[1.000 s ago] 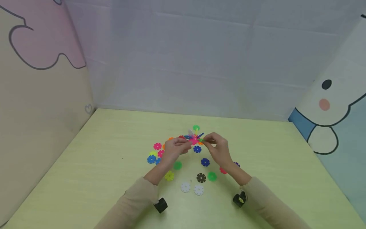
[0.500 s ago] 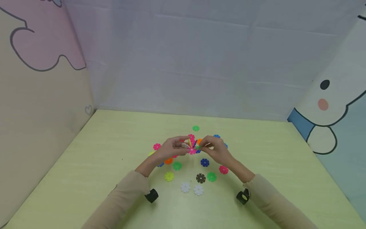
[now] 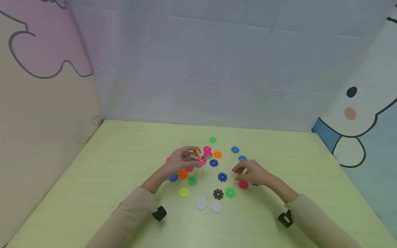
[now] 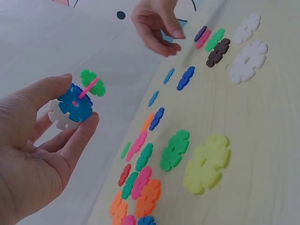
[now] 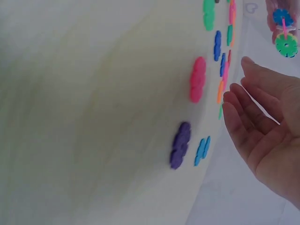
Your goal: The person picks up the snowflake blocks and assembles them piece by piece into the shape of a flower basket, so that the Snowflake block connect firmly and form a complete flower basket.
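My left hand (image 3: pixel 176 163) pinches a cluster of joined plastic snowflake discs above the table. A pink disc (image 3: pixel 202 162) forms its middle, with white, yellow, dark blue and green discs standing out around it. In the left wrist view, thumb and fingertips hold the cluster by a blue disc (image 4: pixel 75 107) and a white disc (image 4: pixel 61 119); the pink one joins it to a green disc (image 4: pixel 97 84). My right hand (image 3: pixel 255 172) holds nothing, its fingers loosely bent, over a red-pink disc (image 3: pixel 243 185). A purple disc (image 5: pixel 180 146) lies beside that one, mostly hidden in the head view.
Loose discs lie flat on the pale table (image 3: pixel 124 206): two white (image 3: pixel 216 207), a dark brown (image 3: pixel 218 194), a yellow (image 3: pixel 183 192), an orange (image 3: pixel 217 154) and several blue, green and pink ones. Printed cloth walls (image 3: pixel 198 69) stand at the back and sides.
My right hand has let go of the green disc on the cluster and moved right and nearer. My left hand has drawn the cluster slightly left and lower.
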The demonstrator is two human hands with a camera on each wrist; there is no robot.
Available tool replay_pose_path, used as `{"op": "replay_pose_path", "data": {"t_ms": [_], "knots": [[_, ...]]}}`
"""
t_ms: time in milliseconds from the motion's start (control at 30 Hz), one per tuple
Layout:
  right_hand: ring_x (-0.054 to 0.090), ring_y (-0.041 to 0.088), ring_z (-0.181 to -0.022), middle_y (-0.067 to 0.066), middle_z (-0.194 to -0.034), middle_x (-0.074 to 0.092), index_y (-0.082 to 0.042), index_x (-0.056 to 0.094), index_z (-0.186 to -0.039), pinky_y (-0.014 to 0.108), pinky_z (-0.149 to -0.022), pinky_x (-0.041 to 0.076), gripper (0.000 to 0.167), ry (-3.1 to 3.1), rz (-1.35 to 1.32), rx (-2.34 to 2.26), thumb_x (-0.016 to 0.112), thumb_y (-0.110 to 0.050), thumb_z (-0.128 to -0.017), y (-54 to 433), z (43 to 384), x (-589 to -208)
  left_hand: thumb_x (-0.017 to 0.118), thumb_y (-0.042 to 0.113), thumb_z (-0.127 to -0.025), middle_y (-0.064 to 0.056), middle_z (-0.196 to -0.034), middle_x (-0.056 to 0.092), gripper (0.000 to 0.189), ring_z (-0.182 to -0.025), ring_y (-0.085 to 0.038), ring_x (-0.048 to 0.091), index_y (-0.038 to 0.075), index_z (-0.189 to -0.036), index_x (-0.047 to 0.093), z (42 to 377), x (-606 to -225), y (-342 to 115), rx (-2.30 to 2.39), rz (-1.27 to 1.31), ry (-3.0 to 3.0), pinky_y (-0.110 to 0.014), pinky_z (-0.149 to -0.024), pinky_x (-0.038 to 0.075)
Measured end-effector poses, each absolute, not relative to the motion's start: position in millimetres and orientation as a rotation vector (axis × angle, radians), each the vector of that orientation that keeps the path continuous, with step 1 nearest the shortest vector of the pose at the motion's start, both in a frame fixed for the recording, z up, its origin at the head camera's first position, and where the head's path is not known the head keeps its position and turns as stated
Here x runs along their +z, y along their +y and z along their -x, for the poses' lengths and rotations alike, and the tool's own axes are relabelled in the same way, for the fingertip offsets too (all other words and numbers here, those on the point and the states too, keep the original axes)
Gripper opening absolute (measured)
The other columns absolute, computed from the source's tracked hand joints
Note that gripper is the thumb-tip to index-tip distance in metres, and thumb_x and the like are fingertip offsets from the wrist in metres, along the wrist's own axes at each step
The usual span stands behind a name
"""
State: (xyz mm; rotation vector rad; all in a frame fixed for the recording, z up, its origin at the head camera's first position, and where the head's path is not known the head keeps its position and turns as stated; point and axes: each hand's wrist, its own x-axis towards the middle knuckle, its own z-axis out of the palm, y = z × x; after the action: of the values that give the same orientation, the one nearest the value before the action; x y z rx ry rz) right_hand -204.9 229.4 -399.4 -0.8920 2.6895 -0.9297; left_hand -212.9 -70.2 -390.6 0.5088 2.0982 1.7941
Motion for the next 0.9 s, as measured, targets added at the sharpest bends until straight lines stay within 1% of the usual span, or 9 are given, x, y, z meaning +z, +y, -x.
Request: {"op": "replay_pose_path", "data": {"t_ms": [100,267,367,500,567,700,800,900], "knots": [[0.057,0.016,-0.076,0.005,-0.086,0.065,0.001,0.068,-0.094,0.027,-0.067,0.051,0.022,2.658,0.842,-0.877,0.072,-0.007,-0.074,243.1,200.7,-407.9,0.062,0.009,-0.085,-0.019,-0.117,0.055,0.052,-0.108,-0.03,0.055,0.002,-0.133,0.042,208.1,-383.5,-74.9,1.77,-0.494,2.151,-0.035,-0.086,0.049],[0.051,0.012,-0.072,-0.003,-0.08,0.059,-0.004,0.069,-0.09,0.023,-0.062,0.047,0.023,2.657,0.839,-0.841,0.077,-0.011,-0.069,253.6,196.4,-416.4,0.063,0.009,-0.085,-0.017,-0.119,0.054,0.051,-0.107,-0.029,0.056,0.003,-0.132,0.044,213.4,-395.3,-79.2,1.763,-0.481,2.173,-0.035,-0.085,0.049],[0.049,0.012,-0.07,-0.004,-0.078,0.056,-0.006,0.068,-0.086,0.022,-0.061,0.045,0.022,2.662,0.846,-0.824,0.078,-0.011,-0.067,254.5,195.8,-417.5,0.065,0.011,-0.083,-0.015,-0.118,0.055,0.053,-0.107,-0.028,0.056,0.005,-0.132,0.044,217.4,-404.9,-80.1,1.775,-0.466,2.164,-0.034,-0.084,0.05],[0.047,0.012,-0.068,-0.003,-0.074,0.054,-0.008,0.061,-0.081,0.022,-0.059,0.044,0.021,2.679,0.84,-0.802,0.077,-0.008,-0.067,253.0,196.6,-416.9,0.067,0.015,-0.082,-0.014,-0.116,0.056,0.055,-0.105,-0.027,0.057,0.005,-0.131,0.044,215.8,-407.6,-77.7,1.796,-0.478,2.156,-0.033,-0.083,0.05],[0.048,0.011,-0.067,-0.004,-0.073,0.054,-0.009,0.058,-0.08,0.022,-0.059,0.044,0.022,2.696,0.842,-0.8,0.075,-0.005,-0.068,250.5,197.2,-416.0,0.068,0.015,-0.081,-0.014,-0.115,0.057,0.054,-0.105,-0.028,0.058,0.005,-0.13,0.046,213.8,-406.9,-74.9,1.821,-0.482,2.142,-0.033,-0.082,0.051],[0.053,0.01,-0.068,-0.003,-0.074,0.059,-0.009,0.058,-0.08,0.021,-0.06,0.048,0.019,2.762,0.884,-0.88,0.072,0.001,-0.072,235.6,197.5,-411.6,0.068,0.012,-0.081,-0.016,-0.114,0.057,0.053,-0.104,-0.028,0.058,0.004,-0.129,0.046,211.4,-406.4,-67.0,1.906,-0.462,2.086,-0.034,-0.08,0.052],[0.059,0.012,-0.069,0.001,-0.077,0.064,-0.006,0.06,-0.083,0.02,-0.061,0.05,0.015,2.816,0.937,-1.054,0.07,0.002,-0.075,215.9,196.8,-405.8,0.069,0.01,-0.08,-0.017,-0.115,0.056,0.053,-0.105,-0.027,0.057,0.004,-0.128,0.047,210.5,-406.1,-60.0,1.966,-0.407,2.047,-0.034,-0.08,0.052],[0.063,0.015,-0.071,0.005,-0.08,0.066,-0.004,0.062,-0.086,0.02,-0.061,0.052,0.014,2.866,0.983,-1.252,0.068,0.003,-0.076,194.3,195.3,-398.2,0.069,0.009,-0.08,-0.015,-0.117,0.056,0.053,-0.106,-0.026,0.056,0.006,-0.128,0.048,209.5,-404.8,-53.0,1.997,-0.34,2.038,-0.034,-0.08,0.051]]}}
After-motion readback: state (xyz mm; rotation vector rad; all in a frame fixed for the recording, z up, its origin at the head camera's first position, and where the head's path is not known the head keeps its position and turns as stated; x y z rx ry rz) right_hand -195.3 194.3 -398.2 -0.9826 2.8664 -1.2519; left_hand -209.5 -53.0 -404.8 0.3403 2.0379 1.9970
